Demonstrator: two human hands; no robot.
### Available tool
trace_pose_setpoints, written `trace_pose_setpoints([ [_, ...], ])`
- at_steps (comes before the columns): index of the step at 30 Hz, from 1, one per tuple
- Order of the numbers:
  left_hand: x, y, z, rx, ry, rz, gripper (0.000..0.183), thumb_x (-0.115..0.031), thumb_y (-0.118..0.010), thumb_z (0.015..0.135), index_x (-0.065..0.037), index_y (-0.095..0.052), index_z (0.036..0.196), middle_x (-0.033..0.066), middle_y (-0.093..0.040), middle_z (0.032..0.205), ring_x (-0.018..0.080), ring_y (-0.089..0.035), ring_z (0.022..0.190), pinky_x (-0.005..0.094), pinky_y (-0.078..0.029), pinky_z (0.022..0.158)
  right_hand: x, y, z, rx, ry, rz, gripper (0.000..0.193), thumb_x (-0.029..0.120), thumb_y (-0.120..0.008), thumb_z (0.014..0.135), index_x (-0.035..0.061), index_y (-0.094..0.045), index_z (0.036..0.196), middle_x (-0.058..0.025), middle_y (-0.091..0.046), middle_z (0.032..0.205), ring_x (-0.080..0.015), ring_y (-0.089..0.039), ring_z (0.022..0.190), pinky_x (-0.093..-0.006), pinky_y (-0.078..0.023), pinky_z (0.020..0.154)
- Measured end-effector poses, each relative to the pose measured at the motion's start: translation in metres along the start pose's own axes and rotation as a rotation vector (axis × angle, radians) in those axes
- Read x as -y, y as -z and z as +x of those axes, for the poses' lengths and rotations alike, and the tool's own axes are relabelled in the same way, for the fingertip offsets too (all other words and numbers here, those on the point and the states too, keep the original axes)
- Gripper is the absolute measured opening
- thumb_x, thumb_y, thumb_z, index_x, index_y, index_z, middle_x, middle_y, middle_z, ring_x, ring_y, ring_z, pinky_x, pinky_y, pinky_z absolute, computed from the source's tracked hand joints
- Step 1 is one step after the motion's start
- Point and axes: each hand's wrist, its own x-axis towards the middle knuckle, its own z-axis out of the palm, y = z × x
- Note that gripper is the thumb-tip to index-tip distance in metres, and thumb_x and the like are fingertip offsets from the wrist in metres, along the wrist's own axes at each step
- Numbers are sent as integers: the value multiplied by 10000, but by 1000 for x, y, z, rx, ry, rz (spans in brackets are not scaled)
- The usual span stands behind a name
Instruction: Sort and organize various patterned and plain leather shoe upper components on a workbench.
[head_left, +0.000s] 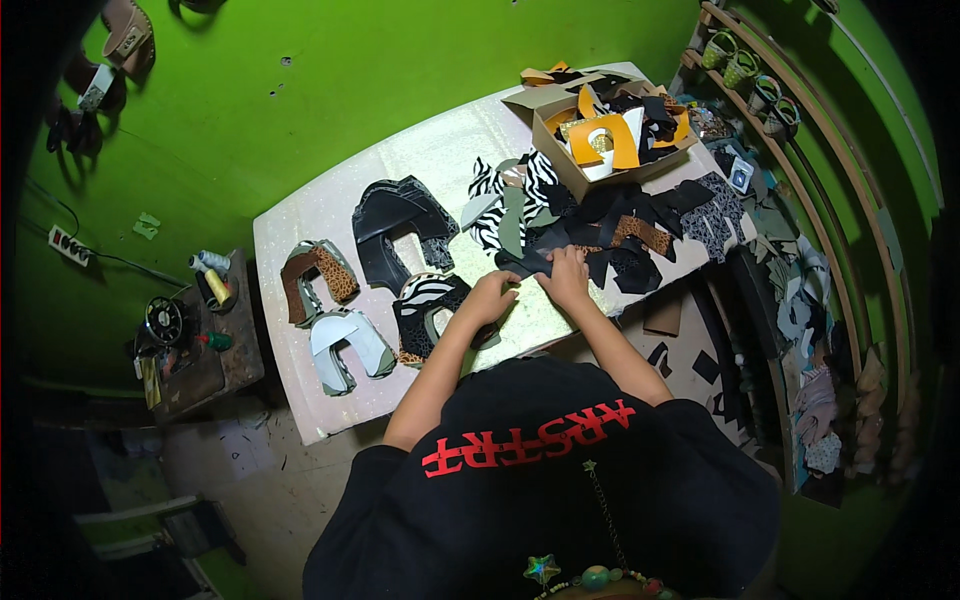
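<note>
Over the pale table, both my hands work at a dark flat cut piece of leather-like material (535,259). My left hand (492,296) has its fingers closed at the near-left edge of that piece, next to a stack with a zebra-print piece on top (432,291). My right hand (568,276) lies closer to the heap, thumb and fingers closed on the same dark piece. Beyond them are zebra-print pieces (487,232) and an olive-green piece (513,228). Black scraps (598,208) and a leopard-print piece (642,234) lie to the right.
Stacked U-shaped pieces stand left: black (380,235), brown with leopard print (290,275), pale blue-white (336,328). A cardboard box (556,150) overflows with offcuts at the back right. A sewing machine handwheel (165,321) and thread cones (216,288) are left. Sandals (741,70) hang on the right rack.
</note>
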Motion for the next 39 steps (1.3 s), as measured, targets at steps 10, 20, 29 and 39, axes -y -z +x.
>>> trace_pose_setpoints([
  [10, 11, -13, 5, -69, 98, -62, 435, -233, -600, 800, 38, -508, 1127, 175, -592, 1006, 238, -571, 886, 318, -449, 776, -1, 10, -3, 191, -75, 580, 272, 139, -658, 727, 31, -539, 946, -114, -609, 856, -218, -599, 756, -297, -453, 698],
  [20, -16, 3, 11, -347, 317, -870, 427, -306, -516, 879, -71, -310, 1170, 85, -599, 927, 117, -575, 741, 242, -451, 611, 14, 8, -5, 338, 106, 1045, 220, 11, -640, 714, 39, -537, 907, 33, -509, 735, -32, -431, 638, -180, -363, 568],
  [29, -27, 36, -3, -438, 145, -878, 227, -83, -482, 875, -17, -437, 1088, 102, -625, 942, 115, -582, 743, 250, -492, 639, 48, 44, -4, 317, 478, 707, 232, -54, -488, 679, 30, -586, 871, -90, -541, 826, -207, -533, 752, -283, -428, 694],
  [39, -40, 72, -37, -306, 97, -727, 208, -190, -509, 882, -16, -554, 987, 41, -628, 800, 60, -555, 659, 200, -454, 596, 66, 46, 25, 118, 344, 885, 155, 21, -515, 766, 17, -578, 907, -66, -547, 887, -152, -529, 788, -264, -420, 698],
])
